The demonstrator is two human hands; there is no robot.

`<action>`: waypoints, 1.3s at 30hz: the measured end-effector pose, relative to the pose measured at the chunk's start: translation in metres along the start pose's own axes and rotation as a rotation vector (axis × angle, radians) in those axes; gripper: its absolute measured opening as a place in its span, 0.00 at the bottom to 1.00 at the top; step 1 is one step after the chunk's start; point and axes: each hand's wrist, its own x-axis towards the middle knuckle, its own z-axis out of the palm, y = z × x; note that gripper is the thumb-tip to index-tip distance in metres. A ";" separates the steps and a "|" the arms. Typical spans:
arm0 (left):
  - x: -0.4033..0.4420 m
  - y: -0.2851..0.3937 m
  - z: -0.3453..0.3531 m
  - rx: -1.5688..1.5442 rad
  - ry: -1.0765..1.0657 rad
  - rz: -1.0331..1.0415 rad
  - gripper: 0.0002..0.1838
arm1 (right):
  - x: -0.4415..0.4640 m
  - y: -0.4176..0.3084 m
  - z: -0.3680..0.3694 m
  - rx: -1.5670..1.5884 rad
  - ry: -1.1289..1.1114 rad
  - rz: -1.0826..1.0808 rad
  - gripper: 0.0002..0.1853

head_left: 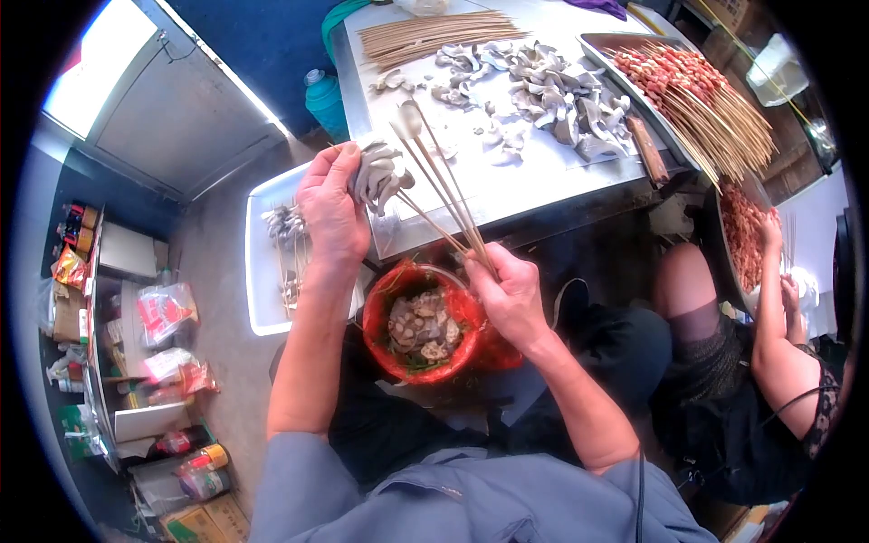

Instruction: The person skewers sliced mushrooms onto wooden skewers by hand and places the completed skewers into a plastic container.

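Note:
My left hand (333,204) is closed around a bunch of grey oyster mushrooms (380,176) threaded on a skewer. Several bamboo skewers (441,181) are gripped in my right hand (511,294); one runs to the mushrooms, and others point up over the table with blurred pale tips. Below my hands stands a red-lined bucket (376,339) with grey-brown pieces and green bits inside. More loose oyster mushrooms (561,100) lie on the white table (434,204), beside a pile of bare bamboo skewers (434,38).
A white tray (256,271) at left holds mushroom skewers. A metal tray (625,86) of skewered red meat stands at the table's right. Another person (783,335) sits at right, hands by a pan of meat (742,240). Shelves with packages (167,312) line the left; a teal bottle (323,101) stands behind.

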 end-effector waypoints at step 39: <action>-0.007 -0.010 0.018 0.019 0.000 0.086 0.09 | 0.005 0.000 0.010 0.145 0.000 0.010 0.05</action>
